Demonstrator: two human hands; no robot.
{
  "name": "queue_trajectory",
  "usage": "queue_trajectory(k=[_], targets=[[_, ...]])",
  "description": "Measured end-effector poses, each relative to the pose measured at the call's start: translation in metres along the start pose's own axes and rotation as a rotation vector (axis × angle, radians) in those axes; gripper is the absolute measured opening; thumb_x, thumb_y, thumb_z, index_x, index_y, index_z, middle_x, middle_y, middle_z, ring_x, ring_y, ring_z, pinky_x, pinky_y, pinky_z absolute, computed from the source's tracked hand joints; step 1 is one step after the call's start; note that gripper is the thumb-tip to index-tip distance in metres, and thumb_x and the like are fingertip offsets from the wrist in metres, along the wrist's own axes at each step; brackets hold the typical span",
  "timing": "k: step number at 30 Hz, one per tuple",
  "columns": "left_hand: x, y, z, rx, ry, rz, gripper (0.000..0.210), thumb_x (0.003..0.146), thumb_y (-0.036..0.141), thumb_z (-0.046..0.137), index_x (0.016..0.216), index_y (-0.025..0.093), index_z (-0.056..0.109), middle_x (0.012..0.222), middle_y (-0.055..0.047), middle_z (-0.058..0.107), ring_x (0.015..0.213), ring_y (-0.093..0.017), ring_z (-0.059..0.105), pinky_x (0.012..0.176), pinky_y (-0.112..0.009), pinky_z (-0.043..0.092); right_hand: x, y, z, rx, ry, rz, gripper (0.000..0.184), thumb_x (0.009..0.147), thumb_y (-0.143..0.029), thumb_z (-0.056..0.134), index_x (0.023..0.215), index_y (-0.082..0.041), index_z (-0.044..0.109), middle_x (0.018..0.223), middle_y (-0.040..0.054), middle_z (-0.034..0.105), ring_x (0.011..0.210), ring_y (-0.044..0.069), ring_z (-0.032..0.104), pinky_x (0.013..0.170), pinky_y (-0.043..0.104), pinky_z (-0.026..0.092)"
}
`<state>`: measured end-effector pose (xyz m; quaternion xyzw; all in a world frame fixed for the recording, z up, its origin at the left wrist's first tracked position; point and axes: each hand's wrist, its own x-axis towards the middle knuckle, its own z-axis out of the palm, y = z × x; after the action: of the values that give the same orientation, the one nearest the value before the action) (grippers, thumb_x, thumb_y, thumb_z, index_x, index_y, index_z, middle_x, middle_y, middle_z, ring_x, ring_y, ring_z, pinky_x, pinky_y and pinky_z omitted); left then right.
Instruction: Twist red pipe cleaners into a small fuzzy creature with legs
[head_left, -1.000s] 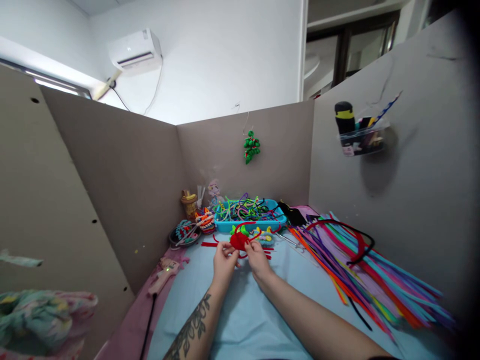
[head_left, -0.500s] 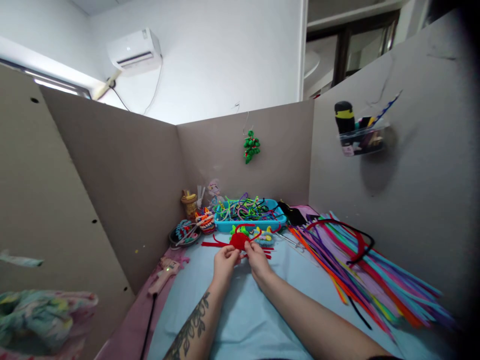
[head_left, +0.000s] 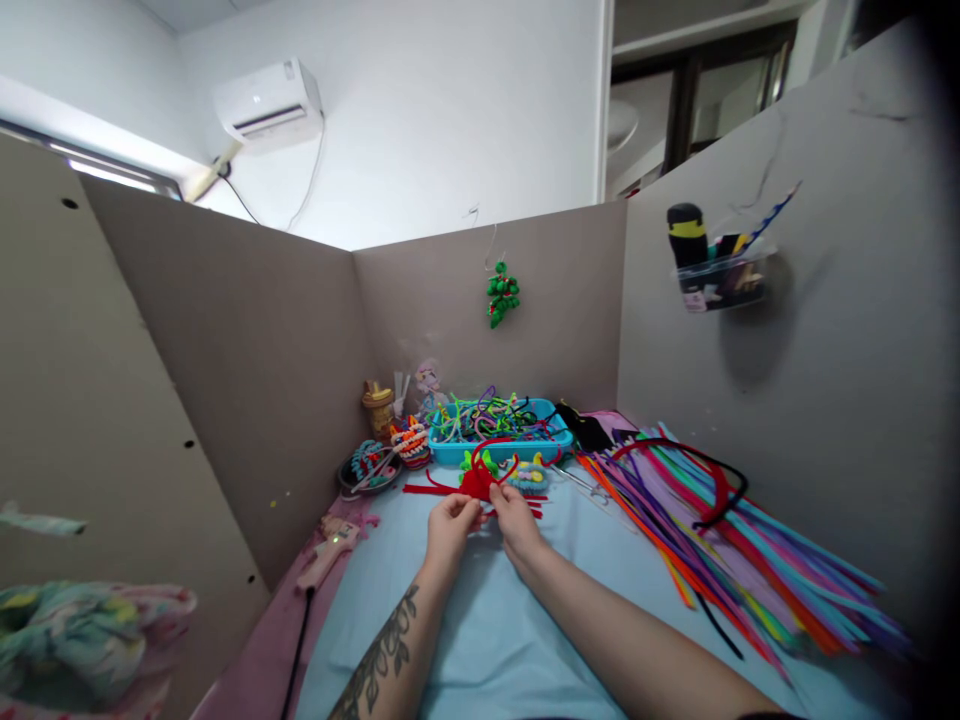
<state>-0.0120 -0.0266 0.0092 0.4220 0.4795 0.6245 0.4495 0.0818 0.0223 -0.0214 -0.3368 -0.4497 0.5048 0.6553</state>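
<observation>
A red fuzzy pipe-cleaner piece [head_left: 475, 482] with a rounded body and several loose curling ends is up between my hands, over the blue-covered table. My right hand [head_left: 517, 522] pinches its right edge between thumb and fingers. My left hand [head_left: 448, 528] is closed in a pinch at the lower left edge of the same piece; the exact bit between its fingertips is too small to make out. Straight red pipe cleaners [head_left: 429, 489] lie on the cloth just behind my hands. Beyond them sit a small green piece [head_left: 487, 461] and a pale blue and yellow one [head_left: 529, 474].
A blue tray [head_left: 442, 452] full of pipe-cleaner scraps stands at the back. Long coloured pipe cleaners [head_left: 720, 540] spread over the right side, near scissors [head_left: 577, 478]. On the left are a dark bowl [head_left: 371, 486] and a pink corded tool [head_left: 328, 556]. Grey partitions [head_left: 487, 350] enclose the table.
The red piece has tipped between my fingers, so its round face shows less. Its loose ends have shifted upward and left. Both hands stay in nearly the same place.
</observation>
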Motion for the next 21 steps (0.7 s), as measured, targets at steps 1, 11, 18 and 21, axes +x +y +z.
queue_trajectory(k=[1, 11, 18, 21], targets=[[0.000, 0.000, 0.000, 0.005, -0.003, 0.004, 0.029, 0.057, 0.036, 0.073, 0.065, 0.013, 0.058, 0.057, -0.002, 0.063, 0.053, -0.015, 0.063, 0.051, -0.023, 0.047, 0.000, 0.000, 0.000, -0.006, -0.001, -0.002, 0.039, 0.066, -0.055, 0.059, 0.058, -0.017, 0.057, 0.063, 0.0013, 0.059, 0.063, 0.015, 0.053, 0.063, 0.026, 0.042], [0.000, -0.001, 0.000, 0.077, -0.003, 0.044, 0.032, 0.059, 0.040, 0.071, 0.071, 0.012, 0.061, 0.062, -0.004, 0.065, 0.055, -0.016, 0.064, 0.048, -0.022, 0.046, 0.001, 0.003, -0.001, 0.082, 0.038, 0.070, 0.032, 0.063, -0.050, 0.064, 0.063, -0.018, 0.060, 0.064, 0.0010, 0.063, 0.064, 0.015, 0.056, 0.064, 0.026, 0.043], [0.000, 0.005, -0.004, 0.145, 0.151, 0.191, 0.031, 0.062, 0.038, 0.068, 0.079, 0.015, 0.058, 0.073, -0.003, 0.062, 0.052, -0.010, 0.057, 0.041, -0.018, 0.038, 0.011, 0.003, -0.007, 0.283, 0.171, 0.321, 0.026, 0.057, -0.040, 0.069, 0.071, -0.020, 0.059, 0.064, -0.0023, 0.066, 0.056, 0.013, 0.056, 0.052, 0.023, 0.040], [0.002, -0.002, -0.005, 0.142, 0.103, 0.091, 0.036, 0.055, 0.034, 0.073, 0.081, 0.015, 0.059, 0.081, -0.004, 0.062, 0.050, -0.007, 0.052, 0.041, -0.017, 0.035, 0.013, 0.001, -0.009, 0.319, 0.189, 0.373, 0.025, 0.059, -0.038, 0.069, 0.074, -0.021, 0.058, 0.062, -0.0031, 0.065, 0.052, 0.012, 0.057, 0.047, 0.022, 0.038]])
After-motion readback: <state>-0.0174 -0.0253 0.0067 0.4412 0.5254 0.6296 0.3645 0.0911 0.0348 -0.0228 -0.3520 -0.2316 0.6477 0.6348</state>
